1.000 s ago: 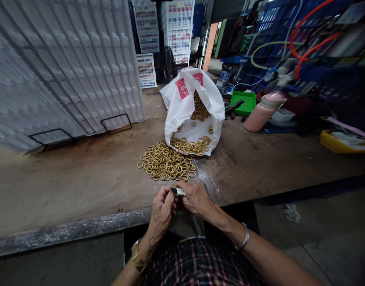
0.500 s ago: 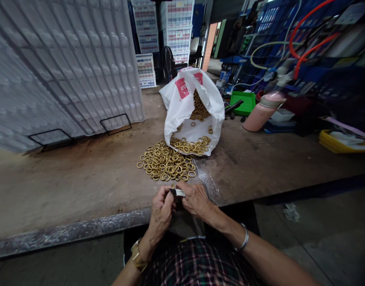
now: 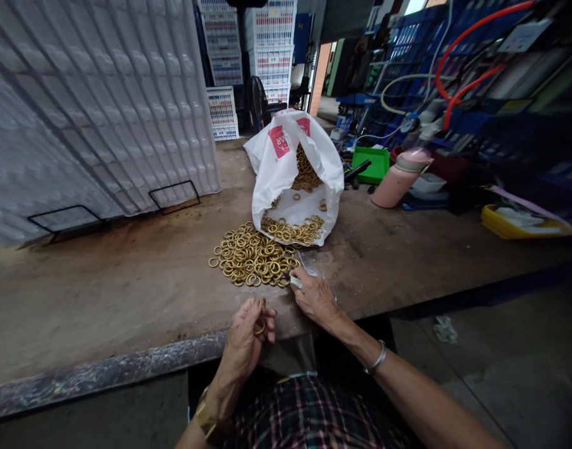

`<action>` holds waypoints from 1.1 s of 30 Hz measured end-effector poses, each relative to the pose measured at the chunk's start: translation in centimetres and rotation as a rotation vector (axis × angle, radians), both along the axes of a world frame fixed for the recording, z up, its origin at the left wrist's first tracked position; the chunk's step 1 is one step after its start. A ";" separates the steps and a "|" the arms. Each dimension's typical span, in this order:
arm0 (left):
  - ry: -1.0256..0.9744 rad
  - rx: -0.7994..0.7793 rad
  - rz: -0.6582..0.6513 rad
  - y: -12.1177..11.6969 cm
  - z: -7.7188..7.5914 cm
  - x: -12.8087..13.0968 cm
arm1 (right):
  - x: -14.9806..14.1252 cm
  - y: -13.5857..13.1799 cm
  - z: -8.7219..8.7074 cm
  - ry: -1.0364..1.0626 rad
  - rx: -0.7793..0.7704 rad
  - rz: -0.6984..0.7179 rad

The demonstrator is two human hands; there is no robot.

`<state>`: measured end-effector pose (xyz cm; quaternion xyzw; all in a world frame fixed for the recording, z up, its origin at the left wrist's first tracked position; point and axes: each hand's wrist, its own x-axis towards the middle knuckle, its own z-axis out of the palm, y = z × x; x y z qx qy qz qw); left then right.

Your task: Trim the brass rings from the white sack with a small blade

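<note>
My left hand is closed at the table's front edge, its fingers pinching a brass-coloured ring. Another bit of brass shows at its fingertips. Up and to the right, my right hand reaches the near right side of a pile of brass rings. Its fingers are closed on a small white tool with a dark tip, whose exact kind I cannot make out. Behind the pile, a white plastic bag lies on its side, mouth towards me, with many more rings inside.
Tall stacked clear plastic trays stand at the left behind black wire frames. To the right are a pink bottle, a green tray and a yellow tray. White crates rise behind the wooden table.
My hands have come apart. The right one has moved up to the ring pile with the white tool; the left one has drawn slightly back and left, a ring now showing in its fingers.
</note>
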<state>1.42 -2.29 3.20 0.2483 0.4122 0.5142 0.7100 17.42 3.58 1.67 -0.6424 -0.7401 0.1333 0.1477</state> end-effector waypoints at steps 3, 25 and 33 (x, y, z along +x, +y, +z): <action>-0.036 -0.036 0.024 0.4 -0.3 -0.2 | -0.7 -0.1 0.3 -0.044 -0.031 0.008; 0.198 -0.002 0.062 2.0 -0.9 1.2 | 0.0 -0.2 -0.4 0.431 0.015 0.010; 0.425 0.092 0.037 2.9 -1.0 1.4 | -1.0 -0.9 1.7 0.694 -0.116 0.091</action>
